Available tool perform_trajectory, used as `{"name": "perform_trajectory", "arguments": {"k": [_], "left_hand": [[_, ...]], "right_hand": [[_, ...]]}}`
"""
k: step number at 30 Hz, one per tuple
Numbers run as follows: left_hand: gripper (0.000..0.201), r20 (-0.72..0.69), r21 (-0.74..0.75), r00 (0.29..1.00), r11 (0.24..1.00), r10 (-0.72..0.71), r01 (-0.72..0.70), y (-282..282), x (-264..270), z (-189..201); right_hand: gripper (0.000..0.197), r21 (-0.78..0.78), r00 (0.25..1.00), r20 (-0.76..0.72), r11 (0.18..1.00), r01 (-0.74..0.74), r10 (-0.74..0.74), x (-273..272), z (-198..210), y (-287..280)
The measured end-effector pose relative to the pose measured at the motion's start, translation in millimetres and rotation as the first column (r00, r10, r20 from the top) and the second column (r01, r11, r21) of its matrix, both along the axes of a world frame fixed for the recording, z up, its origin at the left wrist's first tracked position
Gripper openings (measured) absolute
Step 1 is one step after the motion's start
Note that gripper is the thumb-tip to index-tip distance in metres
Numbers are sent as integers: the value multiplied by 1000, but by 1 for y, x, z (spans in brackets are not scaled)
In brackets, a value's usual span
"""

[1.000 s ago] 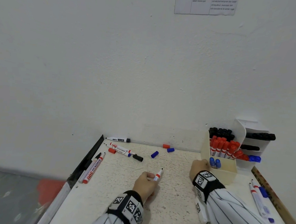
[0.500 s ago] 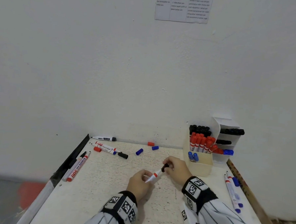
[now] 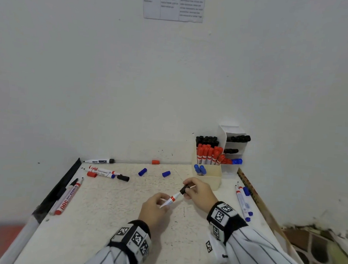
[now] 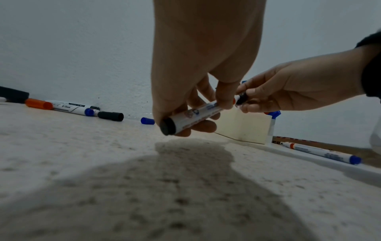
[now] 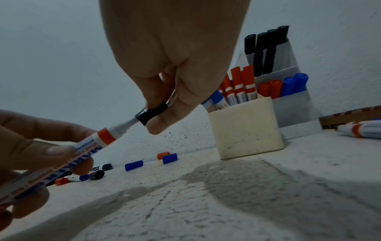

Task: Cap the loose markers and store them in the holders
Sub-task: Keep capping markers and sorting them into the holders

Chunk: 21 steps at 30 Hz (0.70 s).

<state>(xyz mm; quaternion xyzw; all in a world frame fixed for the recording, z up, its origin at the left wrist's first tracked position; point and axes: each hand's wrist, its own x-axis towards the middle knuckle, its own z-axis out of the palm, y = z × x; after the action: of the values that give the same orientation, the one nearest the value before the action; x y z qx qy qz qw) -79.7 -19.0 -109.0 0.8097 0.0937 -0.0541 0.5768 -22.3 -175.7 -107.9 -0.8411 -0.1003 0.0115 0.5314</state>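
Now, capping step. Left hand (image 3: 155,208) curled round marker (image 3: 170,200) barrel, held above middle of desk (image 3: 104,219), near front edge. Tip angled toward right hand (image 3: 199,193), which pinches black cap (image 3: 183,190), its mouth just over tip. Keep barrel steady, cap in line, push straight till seated. Collar is red, cap black: likely mismatch. Cream holder (image 3: 209,178) at back right corner.

Left hand (image 3: 155,208) held low over the speckled white tabletop (image 3: 96,218), fingers curled round the barrel of a white marker with a red band (image 3: 170,200). Right hand (image 3: 200,193) beside it, thumb and fingertips pinching a small black cap (image 5: 152,115) at the marker's tip. Both wrists wear black bands with square printed tags; sleeves are white, pinstriped.
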Motion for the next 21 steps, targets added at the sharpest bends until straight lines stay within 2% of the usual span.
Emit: {"name": "perform_trajectory", "arguments": {"k": [2,5,10,14,17,21], "left_hand": [[17,0,13,1000,1000,-8,8,-5,-4,1],[17,2,32,998,998,-55,55,-10,-5,-1],[17,-6,187,984,967,-178,176,-18,-4,-3],[15,-17,177,972,957,-233,232,-27,-9,-4],[18,36,236,960,936,-277,261,-34,-7,-8],[23,42,337,917,870,-397,361,-46,-2,-6]], "right_hand": [[29,-12,1000,1,1000,2,-2,-4,0,-7],[32,-106,997,-46,992,-69,65,-10,-1,-11],[13,-195,990,-135,979,-65,39,-15,1,-19],[48,-505,970,-243,856,-112,-17,-17,1,-28],[50,-528,958,-277,845,-85,-77,-21,1,-33],[40,-528,971,-239,843,-105,-29,-24,6,-38]]}}
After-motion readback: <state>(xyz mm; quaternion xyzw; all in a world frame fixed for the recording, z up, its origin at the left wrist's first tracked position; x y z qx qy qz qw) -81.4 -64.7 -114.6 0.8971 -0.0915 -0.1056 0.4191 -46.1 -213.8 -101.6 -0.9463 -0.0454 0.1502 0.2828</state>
